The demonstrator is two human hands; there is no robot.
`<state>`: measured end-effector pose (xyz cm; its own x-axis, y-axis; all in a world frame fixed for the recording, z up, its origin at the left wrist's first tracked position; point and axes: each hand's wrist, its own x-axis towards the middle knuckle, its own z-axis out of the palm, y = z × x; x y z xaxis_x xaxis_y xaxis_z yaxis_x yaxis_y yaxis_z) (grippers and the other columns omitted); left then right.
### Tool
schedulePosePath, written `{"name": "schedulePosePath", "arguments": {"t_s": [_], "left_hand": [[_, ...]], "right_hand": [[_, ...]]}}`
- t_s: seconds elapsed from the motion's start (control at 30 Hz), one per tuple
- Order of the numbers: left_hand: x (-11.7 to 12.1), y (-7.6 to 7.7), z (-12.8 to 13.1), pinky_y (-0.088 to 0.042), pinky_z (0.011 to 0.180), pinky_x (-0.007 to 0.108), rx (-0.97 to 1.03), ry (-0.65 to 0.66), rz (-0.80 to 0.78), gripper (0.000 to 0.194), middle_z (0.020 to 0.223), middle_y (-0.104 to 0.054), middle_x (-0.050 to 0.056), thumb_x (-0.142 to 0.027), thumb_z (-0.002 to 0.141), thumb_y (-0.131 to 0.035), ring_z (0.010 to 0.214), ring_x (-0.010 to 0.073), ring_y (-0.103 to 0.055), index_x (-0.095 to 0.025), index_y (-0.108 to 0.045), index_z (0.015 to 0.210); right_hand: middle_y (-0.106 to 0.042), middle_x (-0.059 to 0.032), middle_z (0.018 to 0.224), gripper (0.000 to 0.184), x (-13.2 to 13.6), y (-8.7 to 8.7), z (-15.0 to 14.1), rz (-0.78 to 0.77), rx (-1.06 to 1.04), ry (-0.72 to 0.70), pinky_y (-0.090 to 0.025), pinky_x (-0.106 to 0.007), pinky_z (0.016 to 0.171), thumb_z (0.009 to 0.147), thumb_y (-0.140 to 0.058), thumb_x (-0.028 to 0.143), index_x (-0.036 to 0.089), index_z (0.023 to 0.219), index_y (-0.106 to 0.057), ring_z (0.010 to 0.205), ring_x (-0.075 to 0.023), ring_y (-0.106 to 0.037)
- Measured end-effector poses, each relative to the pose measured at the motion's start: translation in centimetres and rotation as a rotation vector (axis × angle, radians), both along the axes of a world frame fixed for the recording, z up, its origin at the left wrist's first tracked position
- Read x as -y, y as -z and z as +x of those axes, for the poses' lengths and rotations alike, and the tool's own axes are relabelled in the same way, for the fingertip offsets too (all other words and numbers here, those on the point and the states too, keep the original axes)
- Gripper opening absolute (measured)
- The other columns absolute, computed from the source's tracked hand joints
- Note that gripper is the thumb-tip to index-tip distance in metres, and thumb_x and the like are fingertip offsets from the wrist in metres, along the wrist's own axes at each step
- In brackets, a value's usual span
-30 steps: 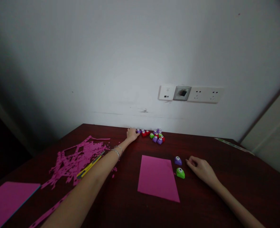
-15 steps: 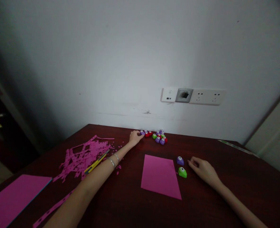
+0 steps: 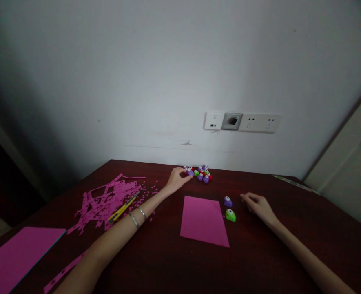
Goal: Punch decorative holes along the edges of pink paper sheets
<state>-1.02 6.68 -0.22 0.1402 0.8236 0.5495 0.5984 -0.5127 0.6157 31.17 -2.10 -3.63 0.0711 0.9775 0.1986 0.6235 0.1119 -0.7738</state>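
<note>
My left hand (image 3: 178,180) reaches to the far edge of the dark wooden table (image 3: 260,253). Its fingertips are pinched on a small purple paper punch (image 3: 190,172) at the left end of a cluster of purple, red and green punches (image 3: 203,174). My right hand (image 3: 259,204) rests on the table, holding nothing, fingers loosely stretched toward a lone purple punch (image 3: 228,201) and a green punch (image 3: 230,215). A pink paper sheet (image 3: 204,221) lies between my arms.
A heap of pink paper offcuts (image 3: 105,200) with a yellow utility knife (image 3: 122,207) lies at the left. A larger pink sheet (image 3: 18,255) sits at the near left corner. Wall sockets (image 3: 242,121) are on the white wall behind.
My left hand has drawn back a little from the wall and slid right, now pinching a purple punch. My right hand has barely moved. The camera has shifted slightly.
</note>
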Motion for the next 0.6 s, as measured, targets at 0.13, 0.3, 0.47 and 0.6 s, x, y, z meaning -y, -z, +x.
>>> {"name": "schedulePosePath", "arguments": {"t_s": [0.13, 0.3, 0.47, 0.6], "left_hand": [[1.0, -1.7, 0.1, -0.041, 0.080, 0.030, 0.001, 0.025, 0.022, 0.021, 0.087, -0.065, 0.003, -0.038, 0.069, -0.066, 0.086, 0.0177, -0.056, -0.019, -0.064, 0.077], [2.0, -2.9, 0.2, -0.041, 0.080, 0.031, -0.030, 0.080, 0.111, 0.018, 0.085, -0.064, 0.003, -0.036, 0.069, -0.066, 0.084, 0.0170, -0.055, -0.019, -0.062, 0.075], [2.8, -3.1, 0.7, -0.040, 0.081, 0.033, -0.049, 0.138, 0.193, 0.017, 0.085, -0.063, 0.003, -0.032, 0.067, -0.068, 0.087, 0.0177, -0.053, -0.019, -0.062, 0.075], [3.5, -3.1, 1.1, -0.040, 0.081, 0.034, -0.053, 0.158, 0.200, 0.015, 0.086, -0.062, 0.003, -0.029, 0.067, -0.068, 0.089, 0.0180, -0.052, -0.019, -0.061, 0.076]], "right_hand": [[-0.045, 0.0032, 0.047, 0.037, 0.7, -1.3, -1.3, 0.082, 0.038, 0.031, -0.033, -0.024, 0.046, 0.077, -0.045, 0.051, 0.018, 0.065, -0.057, 0.047, -0.0130, -0.043], [-0.057, -0.0007, 0.062, 0.032, 1.0, -3.8, -4.2, 0.180, 0.013, -0.048, -0.038, -0.024, 0.051, 0.078, -0.048, 0.045, 0.016, 0.077, -0.061, 0.054, -0.0131, -0.049], [-0.062, -0.0031, 0.066, 0.029, 0.6, -6.7, -8.5, 0.213, -0.046, -0.146, -0.040, -0.023, 0.051, 0.077, -0.052, 0.040, 0.015, 0.085, -0.064, 0.057, -0.0134, -0.053], [-0.063, -0.0027, 0.063, 0.029, -0.5, -7.6, -11.4, 0.233, -0.008, -0.159, -0.040, -0.023, 0.047, 0.073, -0.058, 0.042, 0.015, 0.083, -0.065, 0.049, -0.0115, -0.051]]}}
